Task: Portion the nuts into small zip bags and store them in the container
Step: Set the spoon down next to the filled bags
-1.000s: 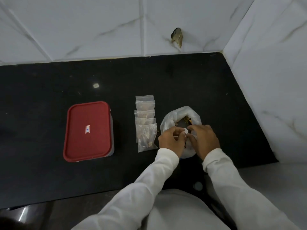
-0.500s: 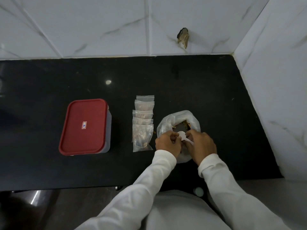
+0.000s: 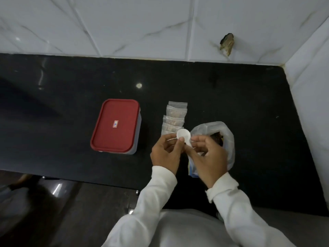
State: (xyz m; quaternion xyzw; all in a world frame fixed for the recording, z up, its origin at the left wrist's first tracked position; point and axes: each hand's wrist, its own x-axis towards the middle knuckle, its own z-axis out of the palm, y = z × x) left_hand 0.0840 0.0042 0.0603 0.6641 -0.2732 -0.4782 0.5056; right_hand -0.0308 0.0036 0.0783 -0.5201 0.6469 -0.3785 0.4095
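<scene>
Scoop (image 3: 183, 134) comes up out of the nut bag (image 3: 227, 134), seemingly empty, left hand (image 3: 166, 153) and right hand (image 3: 209, 157) fingers both pinching it at centre frame beside the zip bags (image 3: 175, 115), container (image 3: 115, 126) lidded, left.

Black polished countertop (image 3: 231, 97), white marble-veined wall tiles (image 3: 135, 25); chipped hole (image 3: 227, 44), dim light

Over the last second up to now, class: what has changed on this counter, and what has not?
The left hand and right hand have carried the white scoop leftward, from the nut bag to above the nearest zip bags, keeping their grip. The bags and red-lidded container stayed put.
</scene>
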